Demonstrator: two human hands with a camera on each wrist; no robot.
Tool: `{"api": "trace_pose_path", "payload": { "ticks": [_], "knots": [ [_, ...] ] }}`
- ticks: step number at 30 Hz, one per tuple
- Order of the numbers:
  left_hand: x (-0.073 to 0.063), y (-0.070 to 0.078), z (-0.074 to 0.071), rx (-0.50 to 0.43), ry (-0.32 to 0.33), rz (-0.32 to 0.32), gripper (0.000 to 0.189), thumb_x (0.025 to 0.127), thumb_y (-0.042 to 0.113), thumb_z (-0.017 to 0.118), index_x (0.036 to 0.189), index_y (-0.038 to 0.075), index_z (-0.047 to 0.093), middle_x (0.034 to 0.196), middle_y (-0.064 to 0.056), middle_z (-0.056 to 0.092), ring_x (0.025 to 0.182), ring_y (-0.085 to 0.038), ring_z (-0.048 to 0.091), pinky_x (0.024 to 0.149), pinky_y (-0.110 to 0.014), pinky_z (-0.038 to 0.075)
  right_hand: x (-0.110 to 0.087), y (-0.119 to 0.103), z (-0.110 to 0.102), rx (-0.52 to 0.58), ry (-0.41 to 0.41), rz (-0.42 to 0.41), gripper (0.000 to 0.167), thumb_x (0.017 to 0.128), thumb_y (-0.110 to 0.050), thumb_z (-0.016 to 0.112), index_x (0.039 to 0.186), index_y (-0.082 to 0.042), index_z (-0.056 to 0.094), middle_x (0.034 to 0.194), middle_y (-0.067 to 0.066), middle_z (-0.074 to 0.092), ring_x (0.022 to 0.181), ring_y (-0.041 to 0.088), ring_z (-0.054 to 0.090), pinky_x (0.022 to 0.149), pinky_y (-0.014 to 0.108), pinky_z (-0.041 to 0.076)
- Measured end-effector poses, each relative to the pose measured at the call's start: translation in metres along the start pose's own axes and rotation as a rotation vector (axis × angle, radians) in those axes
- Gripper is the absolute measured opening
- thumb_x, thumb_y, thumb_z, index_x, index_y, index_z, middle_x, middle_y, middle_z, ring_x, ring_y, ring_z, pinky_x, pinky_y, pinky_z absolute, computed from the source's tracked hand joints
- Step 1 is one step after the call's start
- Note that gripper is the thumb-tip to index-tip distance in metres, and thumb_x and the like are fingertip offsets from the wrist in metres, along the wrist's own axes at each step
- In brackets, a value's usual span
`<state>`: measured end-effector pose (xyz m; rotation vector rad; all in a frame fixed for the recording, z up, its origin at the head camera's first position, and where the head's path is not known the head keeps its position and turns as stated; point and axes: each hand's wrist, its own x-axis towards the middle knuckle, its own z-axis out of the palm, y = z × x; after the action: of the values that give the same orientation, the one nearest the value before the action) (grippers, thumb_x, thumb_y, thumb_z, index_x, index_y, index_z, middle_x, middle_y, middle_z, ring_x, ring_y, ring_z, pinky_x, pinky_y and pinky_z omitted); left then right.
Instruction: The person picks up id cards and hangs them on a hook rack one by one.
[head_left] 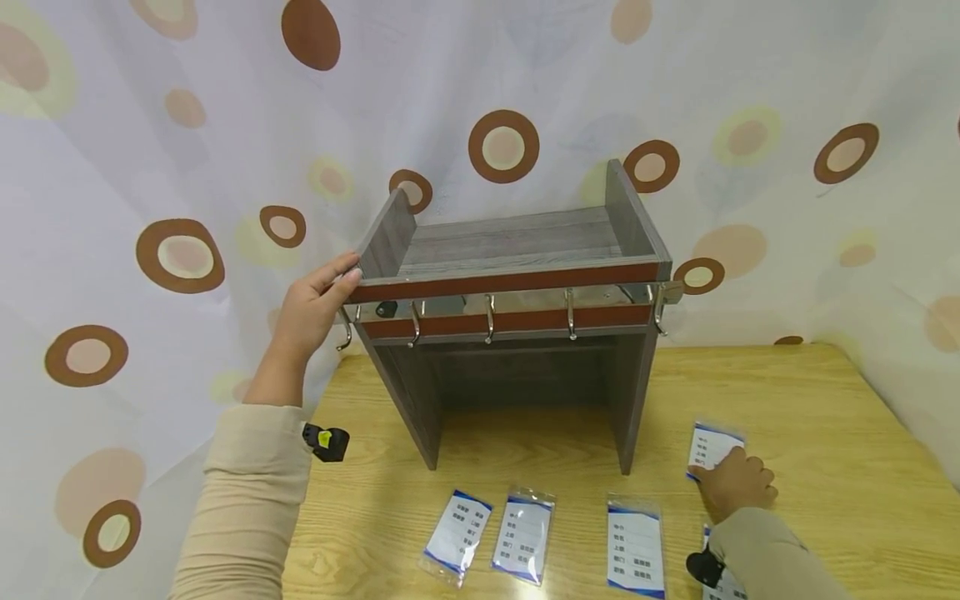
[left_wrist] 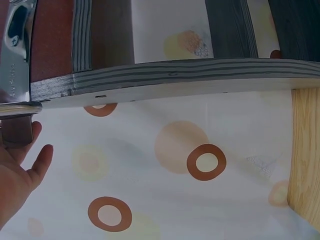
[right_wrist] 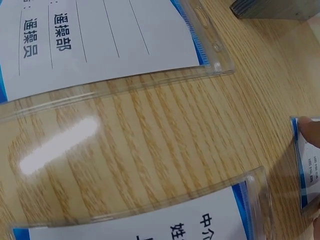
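My left hand [head_left: 311,304] holds the upper left front corner of a grey wooden shelf [head_left: 510,237], with thumb and forefinger on the corner. In the left wrist view, two fingers [left_wrist: 42,162] of this hand stick out below the metal hook rail [left_wrist: 16,65]. At the right, my right hand [head_left: 738,483] pinches the near end of a name badge [head_left: 708,443] in a clear sleeve. The right wrist view shows a fingertip [right_wrist: 310,131] on that badge [right_wrist: 309,160]; the rest of the hand is mostly out of frame.
Several metal hooks [head_left: 490,321] line the shelf's front. Along the near part of the wooden table [head_left: 555,450] lie more name badges: one tilted [head_left: 456,533], one beside it [head_left: 523,537], one further right [head_left: 635,546]. Another [head_left: 716,590] is partly under my right forearm. A dotted cloth [head_left: 420,83] hangs behind.
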<state>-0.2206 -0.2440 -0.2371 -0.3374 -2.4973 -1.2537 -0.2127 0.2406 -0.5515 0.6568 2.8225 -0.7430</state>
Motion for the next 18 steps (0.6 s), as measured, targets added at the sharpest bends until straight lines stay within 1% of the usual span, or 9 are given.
{"api": "trace_pose_path", "payload": {
  "ticks": [3, 7, 12, 18],
  "knots": [
    [-0.001, -0.001, 0.0, 0.011, 0.001, -0.008, 0.048, 0.088, 0.033, 0.047, 0.126, 0.004, 0.045, 0.132, -0.008, 0.037, 0.121, -0.024, 0.031, 0.097, -0.039, 0.027, -0.002, -0.001, -0.001, 0.009, 0.006, 0.016, 0.083, 0.072, -0.048, 0.061, 0.111, 0.019, 0.031, 0.097, 0.037, 0.034, 0.092, 0.051, 0.031, 0.077, 0.058, 0.028],
    [-0.002, -0.002, 0.001, 0.015, 0.004, -0.011, 0.048, 0.088, 0.034, 0.048, 0.126, 0.005, 0.045, 0.132, -0.008, 0.038, 0.121, -0.024, 0.032, 0.096, -0.04, 0.028, -0.005, -0.003, -0.001, 0.006, 0.001, 0.019, 0.081, 0.074, -0.047, 0.06, 0.109, 0.019, 0.031, 0.095, 0.037, 0.033, 0.09, 0.051, 0.031, 0.077, 0.058, 0.028],
    [-0.003, -0.002, -0.001, -0.006, -0.003, -0.005, 0.048, 0.088, 0.033, 0.049, 0.127, 0.005, 0.045, 0.132, -0.008, 0.037, 0.122, -0.022, 0.031, 0.096, -0.039, 0.028, -0.007, -0.007, -0.002, 0.023, 0.0, 0.038, 0.078, 0.075, -0.041, 0.061, 0.111, 0.019, 0.027, 0.097, 0.038, 0.031, 0.092, 0.051, 0.03, 0.079, 0.058, 0.027],
    [-0.005, -0.002, -0.003, -0.009, -0.017, 0.007, 0.047, 0.087, 0.031, 0.049, 0.127, 0.006, 0.044, 0.133, -0.007, 0.037, 0.123, -0.02, 0.029, 0.096, -0.039, 0.028, -0.011, -0.015, -0.005, 0.043, -0.016, 0.075, 0.08, 0.074, -0.041, 0.062, 0.112, 0.019, 0.026, 0.096, 0.037, 0.031, 0.09, 0.05, 0.03, 0.078, 0.058, 0.028]
  ]
}}
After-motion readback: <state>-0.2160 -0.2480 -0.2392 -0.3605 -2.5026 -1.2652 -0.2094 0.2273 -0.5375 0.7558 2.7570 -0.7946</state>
